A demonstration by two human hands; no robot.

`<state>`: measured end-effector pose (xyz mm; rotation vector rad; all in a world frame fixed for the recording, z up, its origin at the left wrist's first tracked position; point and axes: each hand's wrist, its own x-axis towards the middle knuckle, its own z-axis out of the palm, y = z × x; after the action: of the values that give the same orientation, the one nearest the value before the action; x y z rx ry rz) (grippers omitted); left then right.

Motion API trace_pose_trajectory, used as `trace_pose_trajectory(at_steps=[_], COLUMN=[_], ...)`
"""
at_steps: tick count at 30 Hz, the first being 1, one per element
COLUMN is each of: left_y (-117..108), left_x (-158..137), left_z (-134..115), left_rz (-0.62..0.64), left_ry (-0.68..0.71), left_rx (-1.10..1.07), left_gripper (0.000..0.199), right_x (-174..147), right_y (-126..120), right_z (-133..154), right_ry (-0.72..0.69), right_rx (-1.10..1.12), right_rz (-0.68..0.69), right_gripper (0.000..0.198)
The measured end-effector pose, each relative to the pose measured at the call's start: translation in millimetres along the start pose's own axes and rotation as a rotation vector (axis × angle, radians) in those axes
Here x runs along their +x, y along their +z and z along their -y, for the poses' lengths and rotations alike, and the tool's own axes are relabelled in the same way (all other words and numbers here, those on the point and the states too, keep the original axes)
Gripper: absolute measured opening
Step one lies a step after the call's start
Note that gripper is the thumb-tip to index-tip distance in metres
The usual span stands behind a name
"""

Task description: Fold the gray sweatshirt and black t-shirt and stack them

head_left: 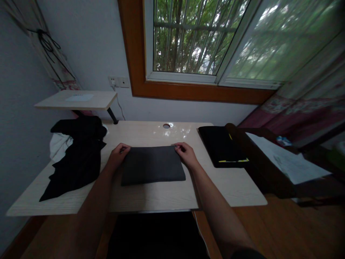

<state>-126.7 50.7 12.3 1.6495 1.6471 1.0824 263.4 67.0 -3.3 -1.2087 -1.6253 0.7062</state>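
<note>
A dark grey folded cloth, flat and rectangular, lies on the pale wooden desk in front of me. My left hand pinches its far left corner between thumb and fingers. At the far right corner, my right hand grips the edge in the same way. Left of my left hand, a loose heap of black clothing rests on the desk with a white cloth partly under it. To the right of my right hand lies a flat black item with yellow marks, perhaps folded clothing.
A small raised shelf with a paper on it stands at the back left. The desk has a round cable hole near the wall. Beyond its right edge is dark brown furniture bearing a pale sheet. A window is ahead.
</note>
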Motion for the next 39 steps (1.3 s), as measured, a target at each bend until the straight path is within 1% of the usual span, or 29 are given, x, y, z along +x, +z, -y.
trace_pose_trajectory(at_steps=[4, 7, 9, 11, 14, 18, 27, 33, 39], left_y=[-1, -1, 0, 1, 2, 4, 7, 10, 11], left_x=[-1, -2, -1, 0, 2, 3, 5, 7, 6], left_z=[-1, 1, 3, 7, 11, 10, 7, 7, 5], left_rz=[0.036, 0.085, 0.096, 0.087, 0.06, 0.029, 0.008, 0.003, -0.004], left_ry=[0.023, 0.032, 0.025, 0.003, -0.026, -0.012, -0.038, -0.026, -0.047], left_rx=[-0.131, -0.173, -0.193, -0.167, -0.041, 0.077, 0.112, 0.138, 0.168], left_gripper=[0.03, 0.031, 0.03, 0.031, 0.031, 0.029, 0.026, 0.022, 0.018], right_x=[-1, -1, -1, -1, -1, -1, -1, 0, 0], right_y=[0, 1, 1, 1, 1, 1, 3, 3, 6], right_z=[-1, -3, -4, -4, -2, 1, -2, -4, -3], right_ry=[0.023, 0.049, 0.066, 0.08, 0.089, 0.081, 0.063, 0.039, 0.054], right_rx=[0.009, 0.021, 0.046, 0.073, 0.101, 0.123, 0.027, -0.031, -0.054], right_rz=[0.02, 0.029, 0.028, 0.026, 0.038, 0.057, 0.047, 0.047, 0.028], right_gripper=[0.033, 0.037, 0.037, 0.037, 0.037, 0.036, 0.029, 0.027, 0.025])
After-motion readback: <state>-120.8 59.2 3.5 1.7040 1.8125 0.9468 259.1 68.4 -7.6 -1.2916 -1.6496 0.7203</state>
